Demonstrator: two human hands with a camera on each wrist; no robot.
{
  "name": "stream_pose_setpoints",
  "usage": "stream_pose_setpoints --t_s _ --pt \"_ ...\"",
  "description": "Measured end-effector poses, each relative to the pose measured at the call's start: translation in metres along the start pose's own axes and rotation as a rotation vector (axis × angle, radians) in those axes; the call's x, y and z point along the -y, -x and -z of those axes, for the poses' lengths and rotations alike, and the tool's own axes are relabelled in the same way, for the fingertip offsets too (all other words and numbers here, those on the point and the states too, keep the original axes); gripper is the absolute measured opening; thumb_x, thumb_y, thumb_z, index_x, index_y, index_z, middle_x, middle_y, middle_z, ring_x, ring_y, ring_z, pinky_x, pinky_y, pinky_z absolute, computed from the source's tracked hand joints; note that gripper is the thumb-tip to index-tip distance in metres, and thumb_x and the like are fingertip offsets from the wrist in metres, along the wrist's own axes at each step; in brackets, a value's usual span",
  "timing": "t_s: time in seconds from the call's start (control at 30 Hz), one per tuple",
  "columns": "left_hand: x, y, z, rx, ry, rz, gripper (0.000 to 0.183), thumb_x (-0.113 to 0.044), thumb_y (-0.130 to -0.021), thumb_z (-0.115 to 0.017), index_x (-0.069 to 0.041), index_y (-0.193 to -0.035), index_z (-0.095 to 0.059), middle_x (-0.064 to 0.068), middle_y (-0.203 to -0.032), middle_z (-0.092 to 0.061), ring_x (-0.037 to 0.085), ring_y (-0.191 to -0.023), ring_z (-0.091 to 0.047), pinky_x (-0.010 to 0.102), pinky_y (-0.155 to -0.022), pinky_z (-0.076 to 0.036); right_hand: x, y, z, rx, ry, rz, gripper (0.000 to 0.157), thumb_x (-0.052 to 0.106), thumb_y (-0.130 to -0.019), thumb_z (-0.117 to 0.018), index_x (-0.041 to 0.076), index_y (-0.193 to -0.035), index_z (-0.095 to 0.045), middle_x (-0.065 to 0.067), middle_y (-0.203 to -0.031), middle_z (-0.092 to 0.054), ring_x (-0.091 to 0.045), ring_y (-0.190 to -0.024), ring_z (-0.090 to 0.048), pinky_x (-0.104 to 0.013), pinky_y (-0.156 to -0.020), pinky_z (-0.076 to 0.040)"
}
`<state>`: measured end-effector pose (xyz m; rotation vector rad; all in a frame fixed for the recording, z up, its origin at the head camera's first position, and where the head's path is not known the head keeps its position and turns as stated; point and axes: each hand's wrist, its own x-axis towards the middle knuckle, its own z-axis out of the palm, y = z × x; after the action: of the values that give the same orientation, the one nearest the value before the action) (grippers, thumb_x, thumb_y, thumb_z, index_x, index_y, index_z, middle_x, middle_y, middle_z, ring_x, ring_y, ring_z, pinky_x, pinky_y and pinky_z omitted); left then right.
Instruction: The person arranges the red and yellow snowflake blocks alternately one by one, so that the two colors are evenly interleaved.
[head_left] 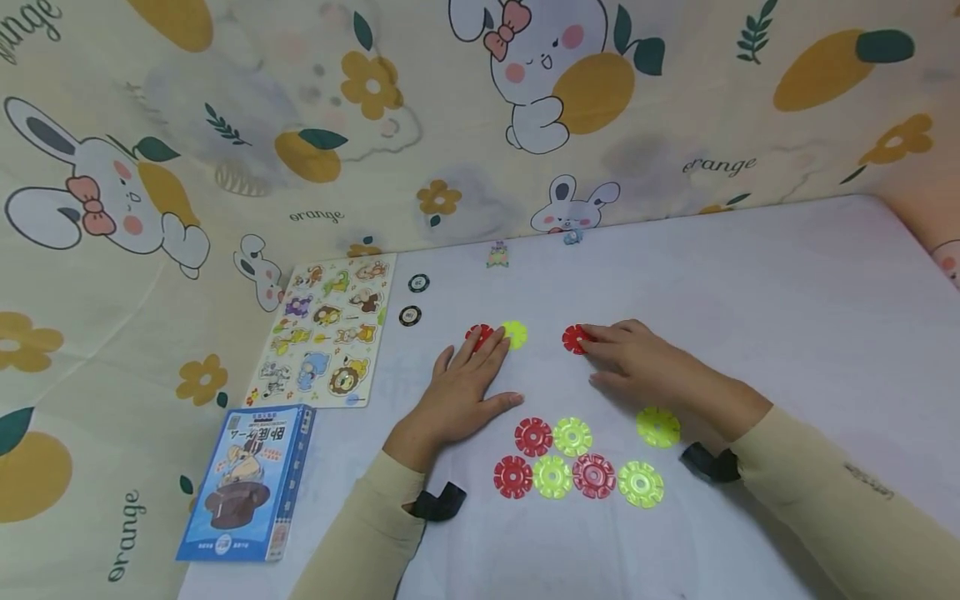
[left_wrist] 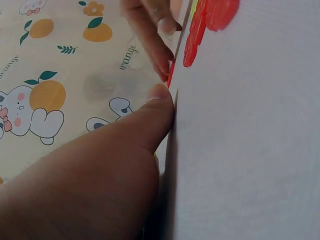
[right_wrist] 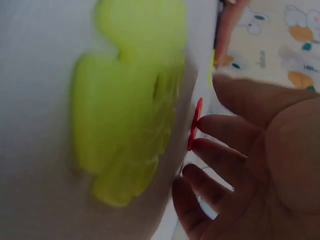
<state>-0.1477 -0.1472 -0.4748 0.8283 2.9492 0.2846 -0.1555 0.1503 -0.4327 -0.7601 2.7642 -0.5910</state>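
Note:
My left hand lies palm down with its fingers extended, the fingertips over a red notched disc. Right beside that disc is a yellow-green one, partly under the same fingers. To the right, my right hand touches the edge of another red disc with its fingertips, the fingers loosely stretched. In the right wrist view this red disc lies against the fingertips, and a yellow-green disc looms close to the camera. The left wrist view shows mainly the left thumb near the table surface.
Nearer me lie several red and yellow-green discs in two rows. On the left are an animal sticker sheet, a blue box and two black round chips. Two small figures sit by the patterned cloth wall.

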Motion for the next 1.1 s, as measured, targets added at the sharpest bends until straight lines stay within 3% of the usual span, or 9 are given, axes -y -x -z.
stream_pose_setpoints --t_s 0.1,0.23,0.63,1.1 --pt "-0.002 0.001 0.001 0.003 0.001 0.005 0.085 -0.072 -0.088 -0.035 -0.024 -0.155 -0.014 -0.009 -0.159 -0.004 0.021 -0.144 0.003 0.057 -0.109 -0.006 0.003 0.003 -0.002 0.05 0.126 0.032 0.071 0.043 -0.086 -0.068 0.012 -0.145 -0.043 -0.009 -0.153 -0.03 -0.036 -0.134 -0.026 -0.056 -0.098 -0.037" --pt "-0.004 0.0 0.003 0.001 0.003 0.006 0.085 -0.072 -0.088 -0.036 -0.023 -0.155 -0.016 -0.008 -0.159 -0.005 0.021 -0.144 0.002 0.056 -0.109 -0.007 0.009 -0.001 -0.004 0.062 0.184 0.022 0.08 0.053 -0.083 -0.067 0.016 -0.148 -0.038 -0.008 -0.155 -0.026 -0.038 -0.136 -0.022 -0.06 -0.097 -0.032" --pt "-0.002 0.001 0.002 0.002 0.01 -0.002 0.084 -0.072 -0.088 -0.034 -0.024 -0.155 -0.014 -0.01 -0.159 -0.004 0.021 -0.144 0.003 0.058 -0.108 -0.007 0.028 -0.027 -0.013 0.09 0.182 0.002 0.088 0.066 -0.079 -0.063 0.024 -0.15 -0.034 -0.007 -0.156 -0.021 -0.04 -0.139 -0.013 -0.063 -0.097 -0.025" --pt "-0.003 0.002 0.004 0.011 0.004 0.004 0.084 -0.072 -0.089 -0.035 -0.023 -0.155 -0.016 -0.008 -0.159 -0.005 0.022 -0.144 0.002 0.058 -0.109 -0.007 0.033 -0.026 -0.011 0.123 0.171 -0.006 0.095 0.07 -0.076 -0.062 0.024 -0.152 -0.029 -0.004 -0.159 -0.015 -0.041 -0.141 -0.008 -0.061 -0.096 -0.025"
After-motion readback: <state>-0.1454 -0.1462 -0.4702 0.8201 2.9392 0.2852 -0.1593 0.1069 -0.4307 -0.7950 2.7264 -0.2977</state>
